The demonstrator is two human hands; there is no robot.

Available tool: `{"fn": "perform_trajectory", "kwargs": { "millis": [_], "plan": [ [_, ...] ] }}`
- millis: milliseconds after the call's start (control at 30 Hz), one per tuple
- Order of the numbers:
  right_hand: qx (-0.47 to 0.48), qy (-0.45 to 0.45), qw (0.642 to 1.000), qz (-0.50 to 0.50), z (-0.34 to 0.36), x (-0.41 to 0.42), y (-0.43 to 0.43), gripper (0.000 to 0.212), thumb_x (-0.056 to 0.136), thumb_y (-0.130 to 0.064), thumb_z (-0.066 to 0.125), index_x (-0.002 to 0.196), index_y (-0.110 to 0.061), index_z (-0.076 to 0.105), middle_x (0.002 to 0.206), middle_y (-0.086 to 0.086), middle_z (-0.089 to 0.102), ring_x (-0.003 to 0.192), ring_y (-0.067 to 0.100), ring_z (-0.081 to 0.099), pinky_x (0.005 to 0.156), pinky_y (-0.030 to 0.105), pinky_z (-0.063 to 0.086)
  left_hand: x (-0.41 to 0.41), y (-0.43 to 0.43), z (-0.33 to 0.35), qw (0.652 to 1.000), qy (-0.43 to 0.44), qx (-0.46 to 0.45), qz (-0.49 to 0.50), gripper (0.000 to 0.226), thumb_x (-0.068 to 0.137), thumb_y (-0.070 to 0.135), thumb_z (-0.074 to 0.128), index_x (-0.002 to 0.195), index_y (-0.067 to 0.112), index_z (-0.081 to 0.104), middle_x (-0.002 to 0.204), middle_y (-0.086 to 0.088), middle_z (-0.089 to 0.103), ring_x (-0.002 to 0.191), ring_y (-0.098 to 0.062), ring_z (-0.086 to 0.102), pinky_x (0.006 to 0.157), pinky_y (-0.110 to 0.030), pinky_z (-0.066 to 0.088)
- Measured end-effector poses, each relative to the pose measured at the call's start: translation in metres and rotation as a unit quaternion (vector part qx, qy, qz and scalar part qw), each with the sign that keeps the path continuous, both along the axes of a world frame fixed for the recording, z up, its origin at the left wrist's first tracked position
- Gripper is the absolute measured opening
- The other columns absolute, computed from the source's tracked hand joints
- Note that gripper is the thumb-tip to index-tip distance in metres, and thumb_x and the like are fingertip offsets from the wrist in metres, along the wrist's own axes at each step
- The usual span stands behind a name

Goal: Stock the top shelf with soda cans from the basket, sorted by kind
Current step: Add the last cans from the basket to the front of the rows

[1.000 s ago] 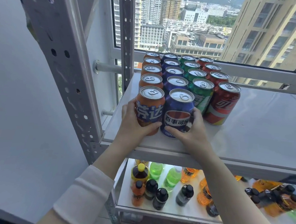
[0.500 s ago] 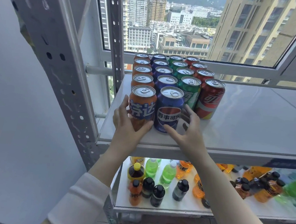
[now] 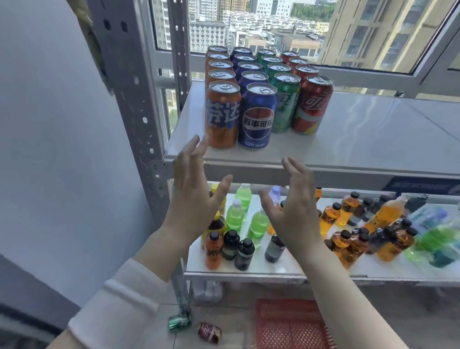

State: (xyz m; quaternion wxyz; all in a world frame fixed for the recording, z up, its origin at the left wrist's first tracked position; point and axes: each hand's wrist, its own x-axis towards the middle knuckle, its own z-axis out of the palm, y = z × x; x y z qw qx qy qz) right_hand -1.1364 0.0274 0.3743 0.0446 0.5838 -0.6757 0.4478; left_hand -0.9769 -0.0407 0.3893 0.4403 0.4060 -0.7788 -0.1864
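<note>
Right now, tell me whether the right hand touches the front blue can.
Apart. The head view shows bare shelf between the blue can and the fingertips of the open right hand.

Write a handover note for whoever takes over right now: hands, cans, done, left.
Hands: left hand and right hand are open and empty, in front of the white top shelf edge.
Done: upright aluminium cans stand in four rows by kind: orange cans five, blue cans five, green cans four, red cans four.
Left: a loose green can and a loose dark red can lie on the floor beside the red mesh basket, probably for the short rows.
</note>
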Motion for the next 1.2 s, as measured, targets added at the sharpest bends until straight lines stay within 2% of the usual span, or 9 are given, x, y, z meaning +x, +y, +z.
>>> {"fn": "perform_trajectory", "kwargs": {
  "millis": [100, 167, 300, 533, 667, 800, 867, 933, 1200],
  "plan": [
    [0.022, -0.003, 1.000, 0.001, -0.018, 0.012, 0.034, 0.064, 0.084, -0.036, 0.055, 0.136, -0.002, 0.038, 0.137, 0.015, 0.040, 0.134, 0.027, 0.033, 0.111, 0.035, 0.029, 0.011, 0.030, -0.016, 1.000, -0.025, 0.002, -0.005, 0.068, 0.086, 0.044, 0.048, 0.144, 0.020, 0.021, 0.151, -0.001, 0.019, 0.136, -0.008, 0.012, 0.109, -0.022, 0.011],
    [0.038, -0.017, 0.999, -0.005, -0.029, 0.020, 0.057, 0.064, 0.084, -0.033, 0.058, 0.137, -0.004, 0.038, 0.139, 0.014, 0.038, 0.136, 0.027, 0.032, 0.111, 0.034, 0.028, 0.016, 0.048, -0.026, 0.999, -0.042, 0.006, -0.022, 0.068, 0.087, 0.041, 0.050, 0.144, 0.021, 0.021, 0.150, 0.003, 0.018, 0.135, -0.003, 0.010, 0.108, -0.012, 0.004],
    [0.070, -0.028, 0.997, -0.012, -0.038, 0.034, 0.088, 0.063, 0.084, -0.028, 0.062, 0.137, -0.005, 0.039, 0.141, 0.012, 0.037, 0.136, 0.023, 0.031, 0.110, 0.032, 0.030, 0.026, 0.072, -0.037, 0.997, -0.063, 0.007, -0.041, 0.065, 0.088, 0.033, 0.054, 0.144, 0.017, 0.025, 0.152, -0.003, 0.021, 0.137, -0.013, 0.012, 0.110, -0.024, 0.008],
    [0.066, 0.004, 0.997, -0.043, -0.028, 0.066, 0.107, 0.061, 0.084, -0.029, 0.060, 0.136, -0.004, 0.040, 0.140, 0.012, 0.040, 0.135, 0.025, 0.033, 0.110, 0.037, 0.031, 0.050, 0.078, -0.040, 0.995, -0.062, -0.007, -0.073, 0.062, 0.086, 0.026, 0.062, 0.140, 0.011, 0.034, 0.149, -0.010, 0.028, 0.135, -0.018, 0.018, 0.110, -0.026, 0.013],
    [0.074, -0.004, 0.996, -0.057, -0.031, 0.102, 0.105, 0.063, 0.084, -0.030, 0.059, 0.138, -0.005, 0.039, 0.141, 0.012, 0.039, 0.136, 0.025, 0.032, 0.109, 0.031, 0.028, 0.084, 0.076, -0.041, 0.993, -0.072, -0.027, -0.087, 0.065, 0.084, 0.044, 0.046, 0.139, 0.010, 0.035, 0.145, -0.014, 0.034, 0.133, -0.019, 0.022, 0.111, -0.028, 0.016],
    [0.109, -0.033, 0.991, -0.064, -0.054, 0.142, 0.101, 0.063, 0.084, -0.033, 0.055, 0.137, -0.004, 0.038, 0.141, 0.014, 0.038, 0.136, 0.026, 0.030, 0.111, 0.033, 0.027, 0.130, 0.067, -0.063, 0.989, -0.101, -0.014, -0.109, 0.063, 0.084, 0.039, 0.048, 0.139, 0.011, 0.035, 0.144, -0.013, 0.035, 0.132, -0.020, 0.025, 0.111, -0.023, 0.013],
    [0.126, -0.039, 0.989, -0.069, -0.071, 0.155, 0.103, 0.061, 0.084, -0.030, 0.057, 0.136, -0.002, 0.039, 0.139, 0.015, 0.039, 0.135, 0.027, 0.031, 0.112, 0.037, 0.028, 0.149, 0.063, -0.081, 0.987, -0.121, 0.015, -0.109, 0.062, 0.086, 0.033, 0.057, 0.140, 0.012, 0.034, 0.146, -0.011, 0.032, 0.134, -0.020, 0.023, 0.111, -0.023, 0.011],
    [0.156, -0.054, 0.983, -0.075, -0.091, 0.166, 0.107, 0.060, 0.085, -0.026, 0.062, 0.136, -0.003, 0.039, 0.140, 0.014, 0.039, 0.135, 0.027, 0.031, 0.113, 0.034, 0.025, 0.161, 0.060, -0.100, 0.984, -0.128, 0.054, -0.107, 0.063, 0.087, 0.027, 0.061, 0.141, 0.012, 0.034, 0.147, -0.010, 0.031, 0.135, -0.021, 0.023, 0.110, -0.022, 0.010],
    [0.268, -0.071, 0.958, -0.067, -0.181, 0.166, 0.111, 0.063, 0.082, -0.020, 0.069, 0.136, -0.002, 0.040, 0.140, 0.013, 0.042, 0.141, 0.030, 0.024, 0.113, 0.033, 0.021, 0.168, 0.064, -0.188, 0.964, -0.178, 0.154, -0.120, 0.057, 0.086, 0.023, 0.062, 0.137, 0.008, 0.039, 0.145, -0.009, 0.035, 0.135, -0.023, 0.027, 0.113, -0.027, 0.016]
  ]
}}
